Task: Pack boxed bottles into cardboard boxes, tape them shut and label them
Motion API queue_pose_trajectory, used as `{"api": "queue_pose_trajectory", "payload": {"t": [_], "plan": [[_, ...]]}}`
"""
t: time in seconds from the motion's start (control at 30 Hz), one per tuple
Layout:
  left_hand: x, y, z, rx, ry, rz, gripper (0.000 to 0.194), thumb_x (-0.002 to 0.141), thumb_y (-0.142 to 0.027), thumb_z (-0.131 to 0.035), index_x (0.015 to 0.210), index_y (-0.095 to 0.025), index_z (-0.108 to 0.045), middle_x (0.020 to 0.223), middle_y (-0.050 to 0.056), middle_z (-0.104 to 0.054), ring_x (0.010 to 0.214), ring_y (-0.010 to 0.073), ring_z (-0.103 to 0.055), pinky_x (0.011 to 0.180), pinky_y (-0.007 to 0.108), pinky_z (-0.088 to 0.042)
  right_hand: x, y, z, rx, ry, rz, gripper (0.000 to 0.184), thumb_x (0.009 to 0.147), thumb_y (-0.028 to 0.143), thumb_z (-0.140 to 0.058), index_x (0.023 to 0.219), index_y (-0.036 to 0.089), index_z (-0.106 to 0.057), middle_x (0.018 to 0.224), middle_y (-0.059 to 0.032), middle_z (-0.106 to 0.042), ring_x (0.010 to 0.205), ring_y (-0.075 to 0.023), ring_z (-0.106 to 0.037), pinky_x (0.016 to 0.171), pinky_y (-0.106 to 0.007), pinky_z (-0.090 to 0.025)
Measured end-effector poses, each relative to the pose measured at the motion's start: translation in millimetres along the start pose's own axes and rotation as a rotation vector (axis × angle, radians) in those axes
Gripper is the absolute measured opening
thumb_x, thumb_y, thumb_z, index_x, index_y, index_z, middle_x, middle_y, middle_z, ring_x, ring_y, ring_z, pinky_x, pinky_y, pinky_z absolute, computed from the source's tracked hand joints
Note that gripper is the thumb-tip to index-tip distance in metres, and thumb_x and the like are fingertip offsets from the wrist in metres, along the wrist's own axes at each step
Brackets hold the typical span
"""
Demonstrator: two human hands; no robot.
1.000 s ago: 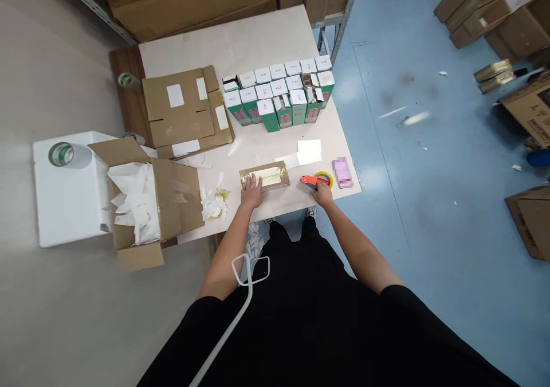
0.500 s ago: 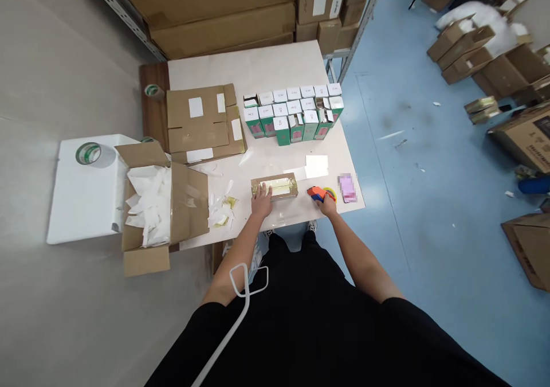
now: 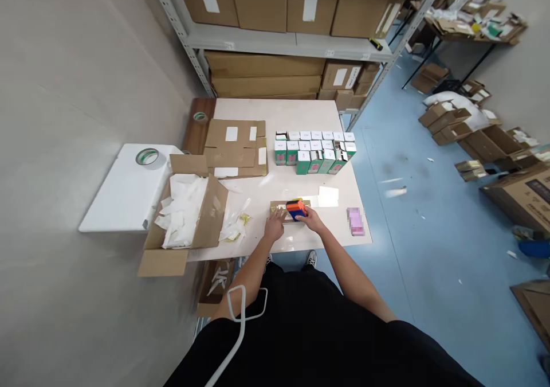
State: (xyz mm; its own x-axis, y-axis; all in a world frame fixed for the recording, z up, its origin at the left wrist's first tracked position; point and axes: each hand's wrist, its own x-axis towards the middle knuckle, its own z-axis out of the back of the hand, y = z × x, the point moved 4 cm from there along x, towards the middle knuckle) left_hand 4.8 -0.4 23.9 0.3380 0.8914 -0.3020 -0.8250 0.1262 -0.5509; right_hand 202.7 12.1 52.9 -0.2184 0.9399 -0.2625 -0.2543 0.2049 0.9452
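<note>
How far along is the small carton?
Seemingly done: shiny tape shows on the small carton. In hand: the right hand holds the orange tape dispenser over it; the left hand touches it. Possibly left: more taping there; several green-and-white boxes have raised flaps.

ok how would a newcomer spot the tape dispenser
Start at the pale table in front of the metal shelving. Near its front edge, the right hand holds the dispenser over a small brown carton; nothing else there is orange and blue.
</note>
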Motion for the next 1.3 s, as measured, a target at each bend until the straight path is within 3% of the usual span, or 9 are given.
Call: {"api": "queue_pose_trajectory", "payload": {"t": [0.1,0.2,0.33,0.43,0.53,0.67,0.83,1.17,1.3], "plan": [[-3.3,13.9,10.5,-0.209,-0.048,0.021,0.058,0.086,-0.008,-0.05,0.141,-0.019,-0.065,0.158,0.009,-0.052,0.151,0.0258,-0.042,0.125,0.046,-0.035,7.5,-5.0,-5.4,0.007,0.018,-0.018,0.05,0.078,0.049,-0.076,0.119,0.02,-0.067,0.109,-0.0064,-0.074,0.1,-0.0262,-0.067,0.092,-0.041,-0.054],[-1.6,20.1,30.1,-0.427,-0.228,0.103,0.049,0.093,-0.014,-0.049,0.138,-0.02,-0.067,0.15,0.008,-0.061,0.14,0.0228,-0.055,0.121,0.04,-0.041,9.6,-8.6,-3.0,0.028,0.036,-0.02,0.053,0.076,0.049,-0.077,0.119,0.02,-0.067,0.11,-0.0056,-0.074,0.102,-0.0258,-0.067,0.095,-0.042,-0.053],[15.7,3.4,64.1,-0.646,-0.377,0.107,0.045,0.098,-0.027,-0.053,0.141,-0.02,-0.064,0.146,0.009,-0.064,0.132,0.0218,-0.062,0.114,0.036,-0.047,9.6,-5.5,-1.4,0.026,0.065,0.006,0.055,0.076,0.05,-0.078,0.122,0.021,-0.067,0.113,-0.0062,-0.074,0.106,-0.0271,-0.067,0.097,-0.043,-0.053],[34.7,-15.5,87.1,-0.733,-0.284,0.045,0.041,0.096,-0.036,-0.059,0.131,-0.018,-0.071,0.137,0.01,-0.07,0.124,0.0223,-0.067,0.109,0.034,-0.05,9.2,-1.4,-3.0,-0.001,0.096,0.019,0.054,0.076,0.048,-0.079,0.12,0.021,-0.067,0.111,-0.0064,-0.074,0.104,-0.028,-0.067,0.095,-0.043,-0.053],[46.7,-25.2,100.0,-0.73,-0.11,-0.003,0.03,0.086,-0.038,-0.069,0.104,-0.016,-0.08,0.113,0.01,-0.08,0.109,0.0242,-0.073,0.099,0.034,-0.055,8.5,2.8,-3.1,-0.025,0.125,0.028,0.052,0.076,0.048,-0.079,0.119,0.022,-0.067,0.11,-0.006,-0.073,0.102,-0.0282,-0.067,0.095,-0.044,-0.052],[47.4,-23.2,102.3,-0.714,-0.025,0.005,0.02,0.075,-0.035,-0.076,0.081,-0.017,-0.079,0.086,0.006,-0.08,0.089,0.0225,-0.075,0.087,0.033,-0.057,6.6,10.4,-1.5,-0.003,0.211,0.048,0.057,0.076,0.05,-0.079,0.123,0.022,-0.066,0.114,-0.0059,-0.073,0.106,-0.0278,-0.066,0.099,-0.044,-0.051],[39.6,-21.8,96.8,-0.776,-0.106,0.027,0.02,0.077,-0.036,-0.074,0.08,-0.017,-0.078,0.084,0.006,-0.079,0.084,0.0204,-0.074,0.085,0.033,-0.057,4.0,19.8,3.7,-0.032,0.257,0.059,0.062,0.076,0.055,-0.079,0.127,0.022,-0.066,0.115,-0.0057,-0.073,0.105,-0.0276,-0.067,0.098,-0.044,-0.051],[32.9,-13.9,85.1,-0.783,-0.284,0.171,0.009,0.078,-0.028,-0.076,0.078,-0.019,-0.077,0.078,0.004,-0.077,0.076,0.0188,-0.072,0.08,0.032,-0.057,3.1,35.0,9.7,-0.341,-0.049,-0.003,0.049,0.079,0.068,-0.07,0.097,0.022,-0.069,0.09,-0.0042,-0.07,0.083,-0.0257,-0.066,0.078,-0.038,-0.051],[25.9,-7.9,85.4,-0.759,-0.372,0.242,0.007,0.079,-0.025,-0.072,0.078,-0.019,-0.076,0.079,0.004,-0.078,0.079,0.0188,-0.072,0.08,0.031,-0.056,5.2,31.1,14.0,-0.38,-0.079,0.009,0.049,0.078,0.07,-0.07,0.091,0.022,-0.066,0.088,-0.0029,-0.07,0.08,-0.023,-0.064,0.075,-0.034,-0.048]]}}
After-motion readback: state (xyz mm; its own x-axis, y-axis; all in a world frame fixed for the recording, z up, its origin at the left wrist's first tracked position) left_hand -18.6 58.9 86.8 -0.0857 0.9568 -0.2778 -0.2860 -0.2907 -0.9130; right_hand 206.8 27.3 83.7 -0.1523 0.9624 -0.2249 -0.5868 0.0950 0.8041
